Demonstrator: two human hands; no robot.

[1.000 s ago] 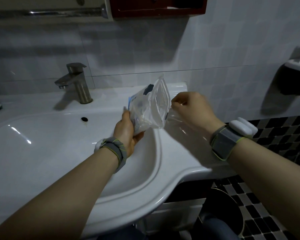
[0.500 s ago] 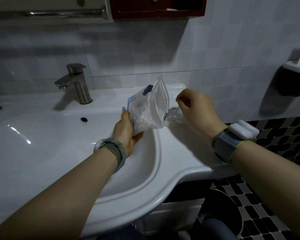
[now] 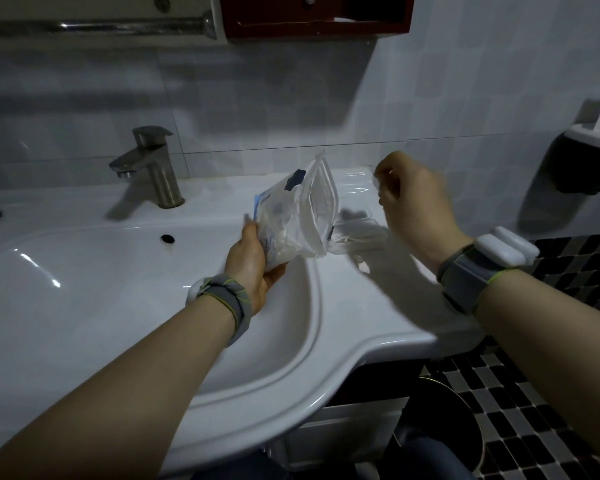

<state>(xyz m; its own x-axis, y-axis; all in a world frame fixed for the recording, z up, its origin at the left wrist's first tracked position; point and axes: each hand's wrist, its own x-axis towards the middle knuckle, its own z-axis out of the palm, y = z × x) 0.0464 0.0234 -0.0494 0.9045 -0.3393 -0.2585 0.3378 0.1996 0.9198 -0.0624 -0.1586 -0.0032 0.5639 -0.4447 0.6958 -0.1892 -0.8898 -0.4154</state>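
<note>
My left hand [image 3: 253, 261] grips the lower end of a clear zip bag [image 3: 302, 216] with a blue-printed label and white contents, holding it tilted above the right rim of the white sink [image 3: 326, 358]. Just to the right, my right hand [image 3: 416, 206] is raised over the counter with its fingers curled, pinching the top of a thin transparent wrapper [image 3: 355, 223]. The wrapper trails down towards the bag and the counter. Its outline is faint and blurred.
A steel faucet [image 3: 153, 168] stands at the back left of the basin. A red cabinet [image 3: 319, 15] and a towel bar [image 3: 101, 27] hang above. A wall holder [image 3: 589, 157] is at right, and a dark bin [image 3: 440, 427] sits on the checkered floor below.
My right hand has moved up and to the right, away from the bag, drawing the clear wrapper with it. My left hand and the bag have stayed nearly still.
</note>
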